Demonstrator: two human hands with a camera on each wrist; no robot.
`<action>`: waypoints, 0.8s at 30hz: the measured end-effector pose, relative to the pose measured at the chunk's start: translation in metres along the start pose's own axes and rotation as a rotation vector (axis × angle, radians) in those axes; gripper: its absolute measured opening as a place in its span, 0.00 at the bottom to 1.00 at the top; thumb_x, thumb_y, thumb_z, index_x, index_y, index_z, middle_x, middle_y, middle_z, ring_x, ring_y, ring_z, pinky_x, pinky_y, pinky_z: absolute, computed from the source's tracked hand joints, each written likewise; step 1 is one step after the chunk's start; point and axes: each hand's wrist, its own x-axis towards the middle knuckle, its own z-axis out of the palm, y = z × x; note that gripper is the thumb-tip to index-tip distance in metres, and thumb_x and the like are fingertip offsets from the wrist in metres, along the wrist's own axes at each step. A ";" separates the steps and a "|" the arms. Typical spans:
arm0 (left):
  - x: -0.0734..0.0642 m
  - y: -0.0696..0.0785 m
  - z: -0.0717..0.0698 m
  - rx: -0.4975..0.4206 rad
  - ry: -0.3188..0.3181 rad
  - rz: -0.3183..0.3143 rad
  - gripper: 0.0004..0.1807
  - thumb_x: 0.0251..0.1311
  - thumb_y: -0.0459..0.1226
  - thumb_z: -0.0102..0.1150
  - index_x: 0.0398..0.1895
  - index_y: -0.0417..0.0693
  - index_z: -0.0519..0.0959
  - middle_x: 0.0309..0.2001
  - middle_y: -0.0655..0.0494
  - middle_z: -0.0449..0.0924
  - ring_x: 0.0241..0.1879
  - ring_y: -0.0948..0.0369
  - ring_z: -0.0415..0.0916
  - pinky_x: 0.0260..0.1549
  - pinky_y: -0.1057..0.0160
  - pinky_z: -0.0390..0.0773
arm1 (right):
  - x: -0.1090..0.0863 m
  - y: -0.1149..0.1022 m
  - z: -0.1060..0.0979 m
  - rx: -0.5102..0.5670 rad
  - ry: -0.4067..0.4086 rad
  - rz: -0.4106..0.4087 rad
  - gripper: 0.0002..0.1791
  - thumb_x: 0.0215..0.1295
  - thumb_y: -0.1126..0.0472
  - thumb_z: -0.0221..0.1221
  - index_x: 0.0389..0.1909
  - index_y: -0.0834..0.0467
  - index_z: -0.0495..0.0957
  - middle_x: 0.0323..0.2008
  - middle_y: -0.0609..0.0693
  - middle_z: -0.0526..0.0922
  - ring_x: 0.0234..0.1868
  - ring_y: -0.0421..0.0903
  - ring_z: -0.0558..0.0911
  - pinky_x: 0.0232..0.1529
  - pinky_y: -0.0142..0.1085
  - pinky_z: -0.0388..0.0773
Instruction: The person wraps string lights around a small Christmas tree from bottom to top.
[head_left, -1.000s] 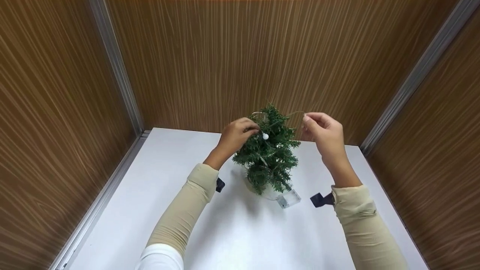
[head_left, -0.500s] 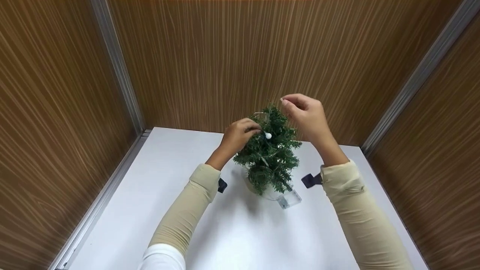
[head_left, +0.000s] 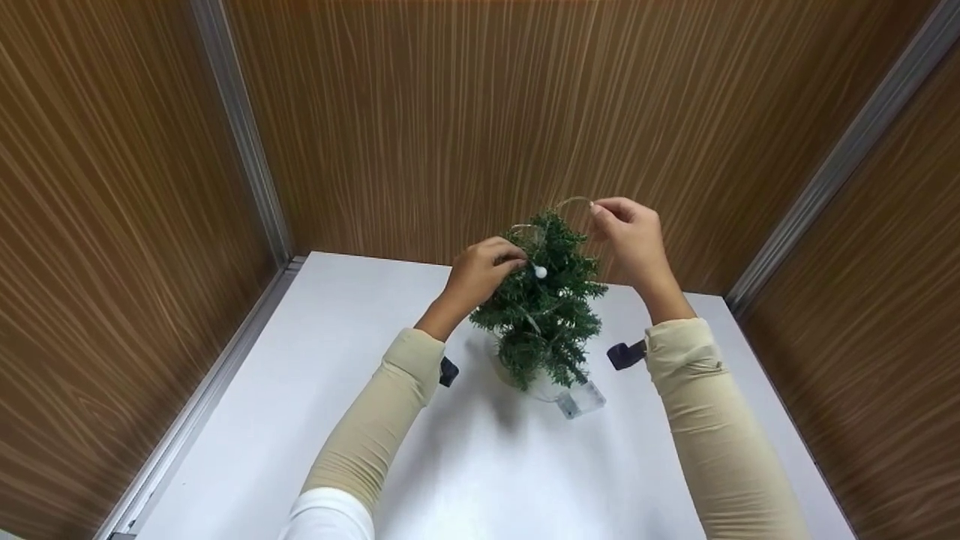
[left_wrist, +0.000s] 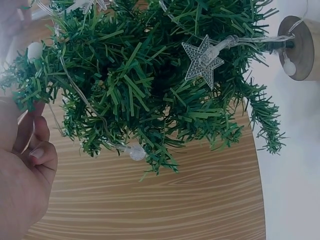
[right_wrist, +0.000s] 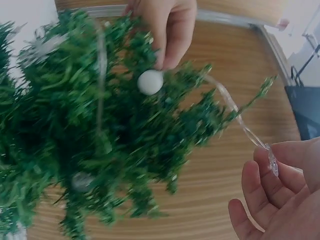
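Observation:
A small artificial Christmas tree [head_left: 547,315] stands on the white table, with a clear-wired string light wound through it. My left hand [head_left: 484,274] pinches a branch beside a white ball [right_wrist: 150,82] high on the tree's left side. To the right of the treetop, my right hand [head_left: 634,229] pinches the end of the string light [right_wrist: 232,105] at a small clear piece [right_wrist: 272,161]. The wire arches from the treetop to those fingertips. Lower on the tree hangs a clear star [left_wrist: 202,62], with a clear bulb [left_wrist: 136,152] on another branch.
A clear battery box [head_left: 581,400] lies on the white table [head_left: 300,360] before the tree, joined to it by a wire. The tree's round wooden base [left_wrist: 297,50] rests on the table. Wood-grain panels [head_left: 465,112] enclose the back and both sides.
My right hand first rose leftward over the treetop, then went back a little right and down, with the string light's end in its fingers. The left hand stays at its branch.

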 end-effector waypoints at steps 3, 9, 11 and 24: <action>0.000 0.000 0.002 0.014 -0.005 -0.001 0.10 0.69 0.46 0.61 0.46 0.56 0.87 0.48 0.62 0.83 0.46 0.65 0.81 0.47 0.61 0.80 | -0.001 0.019 -0.005 0.022 0.005 0.028 0.16 0.75 0.59 0.56 0.50 0.69 0.80 0.30 0.42 0.81 0.33 0.38 0.80 0.38 0.28 0.80; -0.002 -0.002 0.000 0.013 0.020 -0.006 0.10 0.69 0.46 0.60 0.45 0.56 0.87 0.47 0.63 0.83 0.43 0.65 0.80 0.44 0.62 0.79 | -0.010 0.048 0.000 -0.052 -0.019 0.058 0.18 0.75 0.58 0.57 0.51 0.70 0.80 0.35 0.49 0.83 0.36 0.39 0.81 0.38 0.28 0.80; -0.003 -0.003 -0.001 0.001 0.029 -0.015 0.10 0.69 0.45 0.61 0.45 0.56 0.87 0.47 0.62 0.84 0.43 0.65 0.79 0.44 0.62 0.79 | -0.013 0.054 0.004 -0.088 -0.035 0.067 0.18 0.75 0.58 0.57 0.51 0.70 0.81 0.38 0.53 0.84 0.38 0.40 0.82 0.39 0.27 0.80; -0.002 0.000 0.008 -0.024 0.000 0.001 0.10 0.69 0.45 0.61 0.46 0.55 0.87 0.48 0.61 0.84 0.43 0.64 0.79 0.44 0.60 0.79 | -0.036 0.073 0.007 -0.296 -0.080 0.082 0.17 0.75 0.54 0.58 0.52 0.63 0.84 0.47 0.60 0.86 0.49 0.53 0.84 0.49 0.43 0.79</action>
